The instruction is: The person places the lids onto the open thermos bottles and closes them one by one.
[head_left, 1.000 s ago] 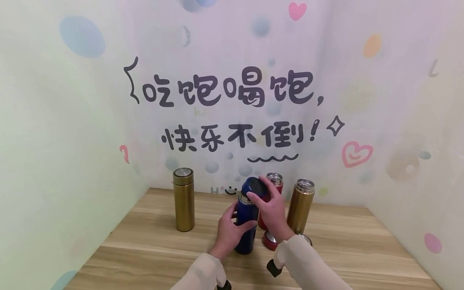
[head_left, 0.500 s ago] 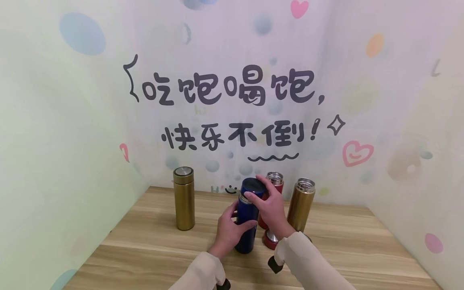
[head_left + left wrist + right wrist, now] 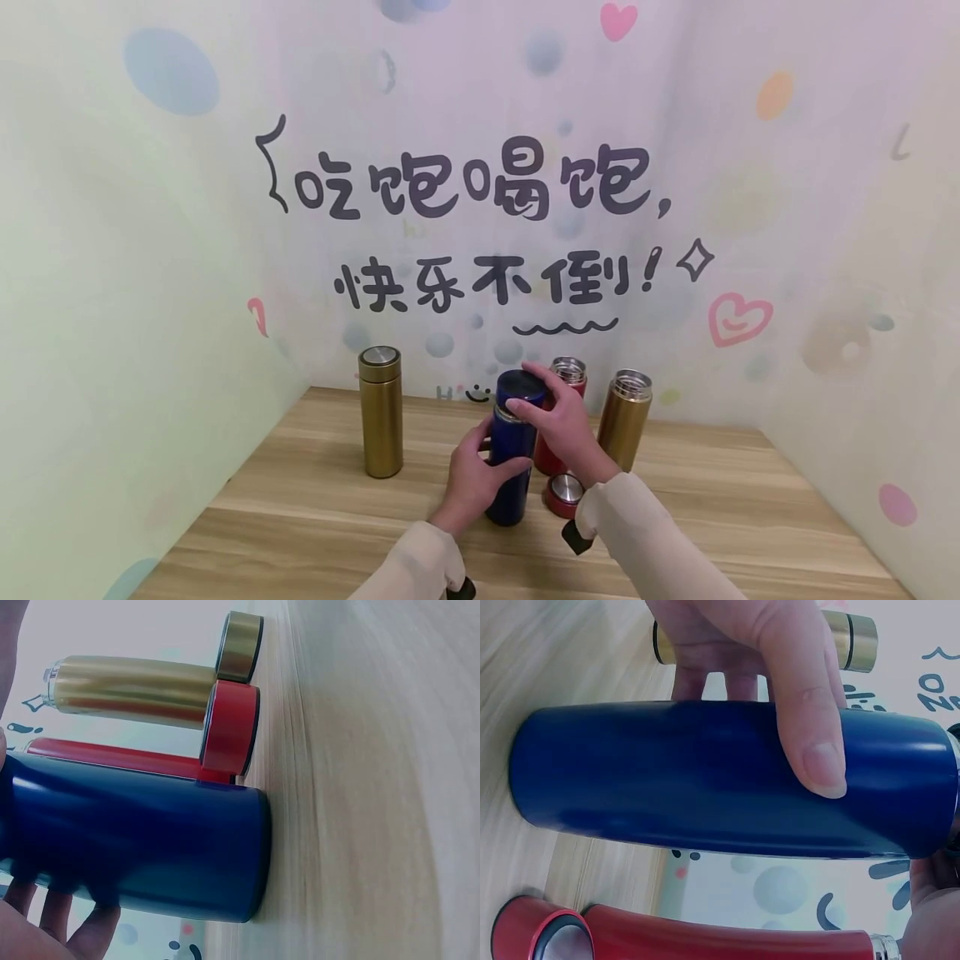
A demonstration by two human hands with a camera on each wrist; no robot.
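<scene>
A blue thermos bottle [image 3: 512, 467] stands upright on the table in the head view. My left hand [image 3: 477, 475] wraps round its body, the thumb lying across the front, as the right wrist view also shows. At its mouth, my right hand [image 3: 561, 421] grips the blue lid [image 3: 521, 388] between thumb and fingers. The lid sits over the bottle's neck, with a thin metal band showing beneath it. Whether its thread has caught I cannot tell. In the left wrist view the blue bottle [image 3: 142, 836] reaches down to the table.
Behind my right hand stand an open red bottle [image 3: 551, 450] and an open gold bottle [image 3: 624, 421]. A red lid [image 3: 565, 495] lies before them; a gold lid [image 3: 241, 646] is beside it. Further left stands a capped gold bottle [image 3: 382, 417] on the wooden table [image 3: 300, 533].
The blue lid has gone from tilted to nearly level on the bottle's neck, and my right hand has turned slightly with it. My left hand has stayed in place.
</scene>
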